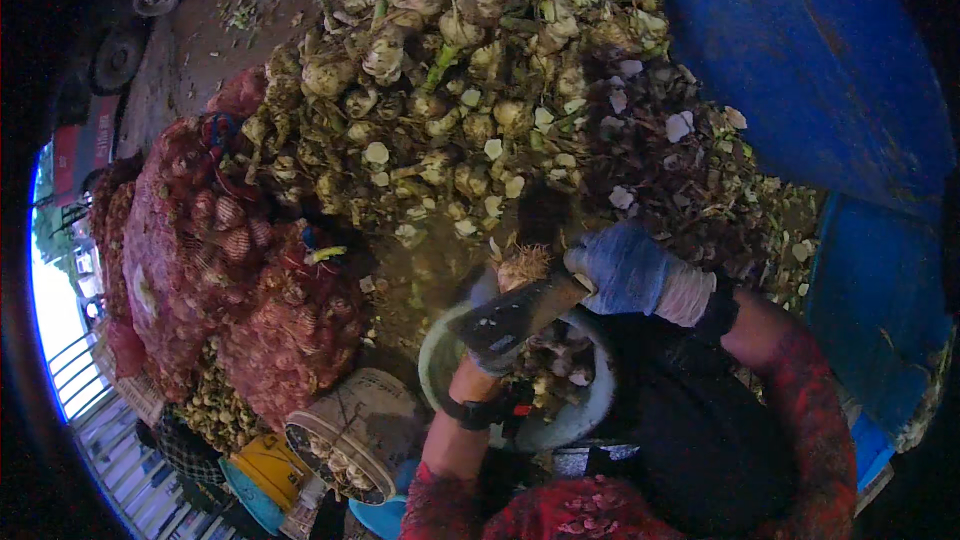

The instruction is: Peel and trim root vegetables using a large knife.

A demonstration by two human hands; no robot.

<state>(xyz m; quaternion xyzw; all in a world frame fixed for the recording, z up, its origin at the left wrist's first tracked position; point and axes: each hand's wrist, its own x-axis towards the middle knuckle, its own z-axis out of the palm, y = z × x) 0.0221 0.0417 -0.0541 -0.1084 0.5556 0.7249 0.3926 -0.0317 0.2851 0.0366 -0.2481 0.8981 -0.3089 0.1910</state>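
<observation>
My right hand (626,268), in a blue work glove with a pale cuff, grips the handle of a broad-bladed knife (504,321). The dark blade slants down and left across the front of my left hand (484,289), hiding most of it. My left hand, also gloved, holds a garlic bulb (523,267) with its tuft of roots upward, just above the blade. Below both hands stands a pale round bucket (433,361) with trimmed garlic pieces (559,355) in it.
A large heap of garlic with stems (450,90) lies ahead, with dark trimmings (660,157) at its right. Full red mesh sacks (199,225) stand left. A tipped bucket (367,420) holds bulbs beside a yellow container (268,469). A large blue sheet-like surface (810,67) bounds the right.
</observation>
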